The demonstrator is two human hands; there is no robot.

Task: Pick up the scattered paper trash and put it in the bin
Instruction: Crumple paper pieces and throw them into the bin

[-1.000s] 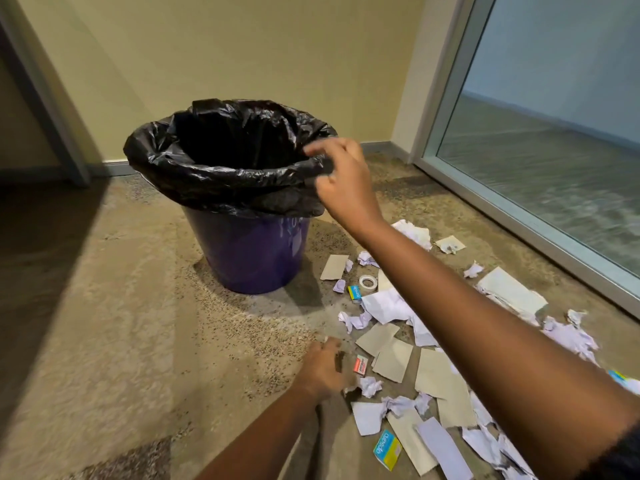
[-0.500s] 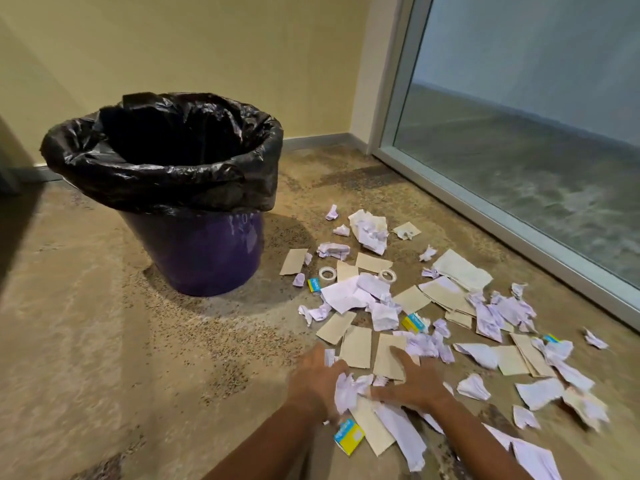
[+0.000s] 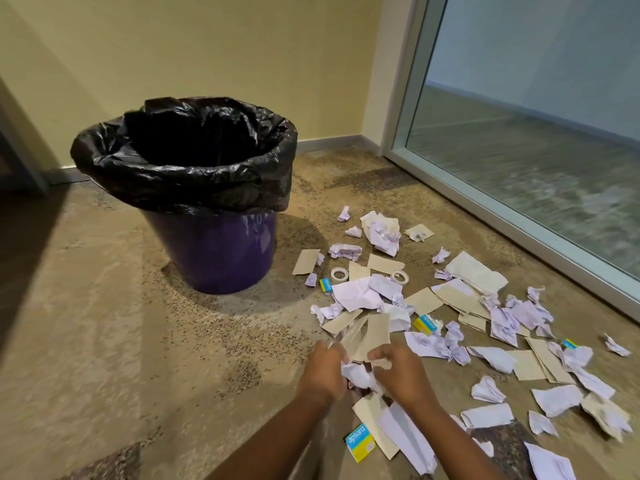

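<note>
paper wad (image 3: pixel 358 374) between left hand (image 3: pixel 322 370) and right hand (image 3: pixel 403 375), both tight around it (bin (image 3: pixel 214 258) beyond)

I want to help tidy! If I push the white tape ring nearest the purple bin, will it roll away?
Probably not: the white tape ring lies flat on the speckled floor, so it should slide. Tipped on edge, its round shape could roll.
</note>
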